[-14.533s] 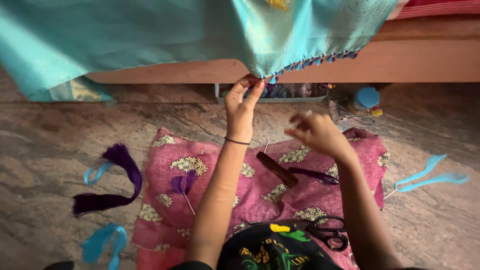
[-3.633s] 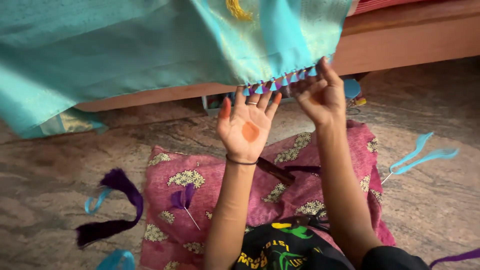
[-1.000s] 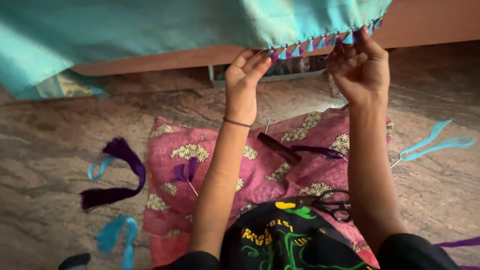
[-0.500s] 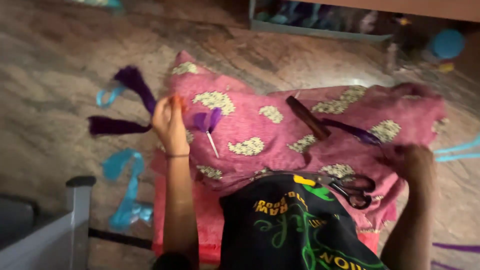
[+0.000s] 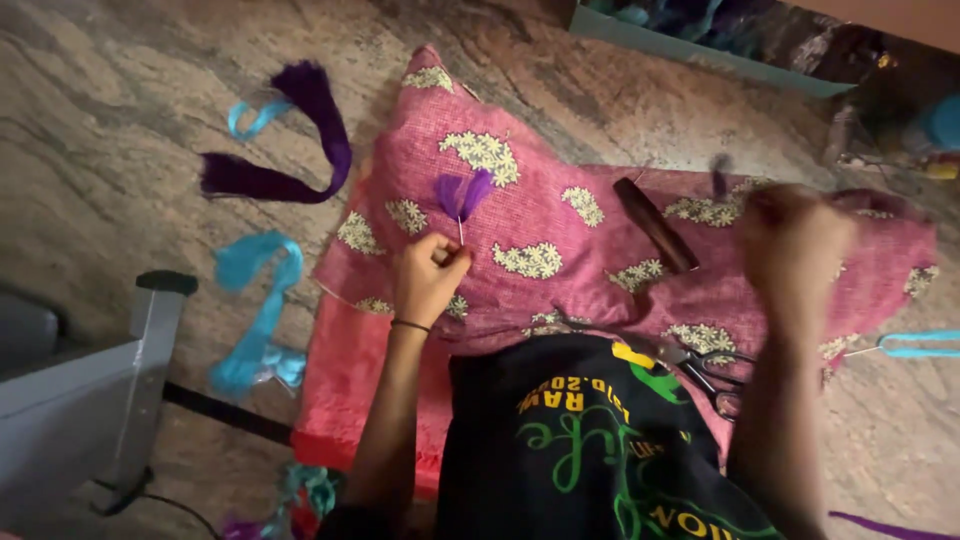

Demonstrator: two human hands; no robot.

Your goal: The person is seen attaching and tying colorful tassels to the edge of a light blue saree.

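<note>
We see the left hand (image 5: 430, 280) down on the pink patterned cloth (image 5: 590, 230), fingers pinched shut on the thin stem of a small purple tassel (image 5: 462, 192); tuft end points away from us, fanned out, lying on the cloth just above the fingertips. Right hand (image 5: 795, 245) is raised over the right side of the cloth, motion-blurred; looks loosely curled w/ maybe a bit of purple thread near it, but we can't tell if it grips anything.

Nearby: dark brown stick-like tool (image 5: 655, 225) lying btwn the hands, scissors (image 5: 705, 365) at the cloth edge near the black printed garment (image 5: 590, 450). Off-cloth on the stone floor (image 5: 120, 110): purple thread hank (image 5: 290, 150), turquoise thread hank (image 5: 255, 310).

Risks, as we judge: the pinch is on a very thin stem, so it could slip and the tassel drop or fray. Open scissors sit close to the right forearm, so there's a chance of snag or nick. Loose hanks on the floor may tangle w/ each other or pick up dirt.
</note>
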